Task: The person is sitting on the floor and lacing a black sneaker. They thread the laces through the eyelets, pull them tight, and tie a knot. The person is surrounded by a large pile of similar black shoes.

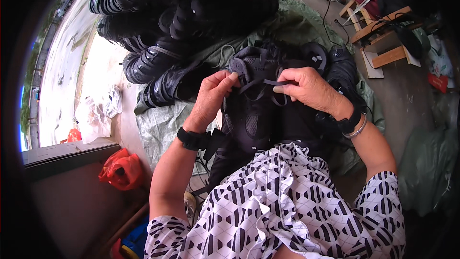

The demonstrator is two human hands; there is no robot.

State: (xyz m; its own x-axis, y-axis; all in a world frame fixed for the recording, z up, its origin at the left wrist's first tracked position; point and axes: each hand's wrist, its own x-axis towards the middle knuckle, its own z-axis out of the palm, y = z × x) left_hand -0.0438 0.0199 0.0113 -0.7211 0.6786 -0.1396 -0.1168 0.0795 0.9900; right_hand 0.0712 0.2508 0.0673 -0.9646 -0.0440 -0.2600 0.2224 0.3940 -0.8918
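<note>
a dark shoe (252,122) sits at twelve o'clock from the patterned shirt (282,196), left hand (214,91) pinching its ten-o'clock edge, right hand (311,90) pinching a black lace (268,82); uneven tension could twist it.

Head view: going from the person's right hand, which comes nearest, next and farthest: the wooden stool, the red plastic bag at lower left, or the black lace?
From the right hand:
1. Black lace: pinched in that hand, on its left side.
2. Wooden stool: off to the upper right.
3. Red plastic bag: far across, at lower left.
</note>
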